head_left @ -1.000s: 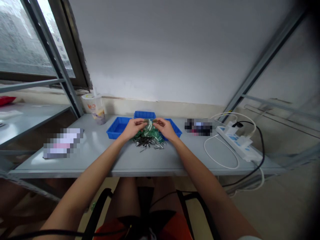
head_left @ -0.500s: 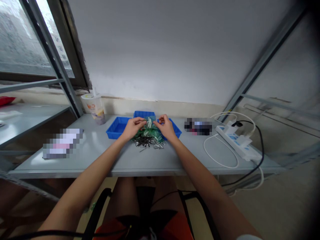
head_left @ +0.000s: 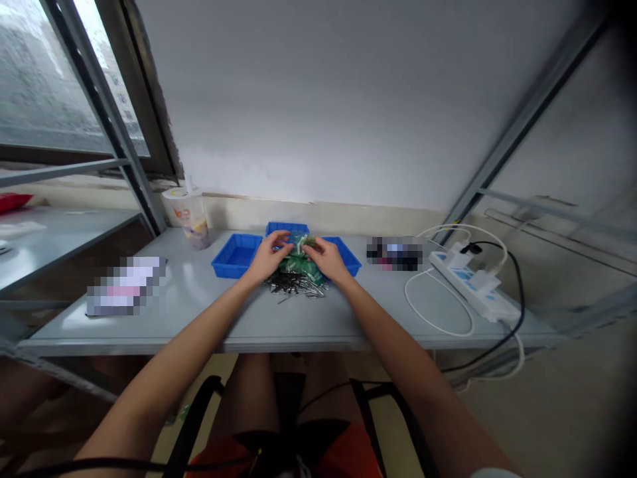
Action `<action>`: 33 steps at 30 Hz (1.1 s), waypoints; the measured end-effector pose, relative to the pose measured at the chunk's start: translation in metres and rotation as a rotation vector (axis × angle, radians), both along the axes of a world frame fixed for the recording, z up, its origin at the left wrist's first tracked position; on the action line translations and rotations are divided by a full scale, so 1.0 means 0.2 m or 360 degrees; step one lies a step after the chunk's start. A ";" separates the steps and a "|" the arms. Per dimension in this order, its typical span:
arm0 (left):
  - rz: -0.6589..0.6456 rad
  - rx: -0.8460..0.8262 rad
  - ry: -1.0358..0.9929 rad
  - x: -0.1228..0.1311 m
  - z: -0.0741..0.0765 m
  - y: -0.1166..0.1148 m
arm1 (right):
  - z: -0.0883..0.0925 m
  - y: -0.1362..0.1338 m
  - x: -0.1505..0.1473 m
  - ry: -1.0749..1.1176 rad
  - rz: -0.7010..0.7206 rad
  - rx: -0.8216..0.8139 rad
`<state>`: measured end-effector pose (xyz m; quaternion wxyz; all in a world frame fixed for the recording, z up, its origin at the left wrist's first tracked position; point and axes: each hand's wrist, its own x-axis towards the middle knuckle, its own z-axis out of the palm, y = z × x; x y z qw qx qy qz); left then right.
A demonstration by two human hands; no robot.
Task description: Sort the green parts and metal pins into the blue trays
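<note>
My left hand (head_left: 269,255) and my right hand (head_left: 326,256) meet over a heap of small green boards (head_left: 298,265) at the middle of the grey table (head_left: 249,318). Both hands pinch a small green piece (head_left: 300,244) between their fingertips; the fingers are curled. Just in front of the green heap lies a pile of small metal parts (head_left: 293,285). Behind the hands stand three blue trays: one at the left (head_left: 233,255), one at the back (head_left: 288,228) and one at the right (head_left: 346,255).
A plastic drink cup (head_left: 192,216) stands at the back left. A white power strip (head_left: 472,282) with white and black cables (head_left: 438,312) lies at the right. Blurred items lie at the left (head_left: 124,285) and right (head_left: 395,252). A metal shelf frame (head_left: 114,133) rises at the left.
The hands parted slightly half a second ago, then came back together over the green heap, a little lower and nearer the pile.
</note>
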<state>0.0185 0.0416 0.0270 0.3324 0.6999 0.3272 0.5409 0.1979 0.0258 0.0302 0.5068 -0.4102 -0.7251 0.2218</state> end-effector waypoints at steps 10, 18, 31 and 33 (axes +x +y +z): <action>-0.0089 -0.0074 0.0017 -0.01 0.03 -0.02 | 0.00 0.02 0.02 -0.0008 -0.0002 0.0038; -0.0009 0.0026 0.0066 -0.01 0.02 0.00 | 0.02 0.00 0.04 -0.0111 -0.0031 0.0102; 0.0191 0.0553 0.0404 -0.03 0.02 -0.04 | 0.00 0.02 0.02 0.0252 0.0036 0.0023; 0.0149 0.0514 0.0445 -0.03 0.01 -0.03 | 0.00 0.01 0.02 0.0256 0.0034 0.0025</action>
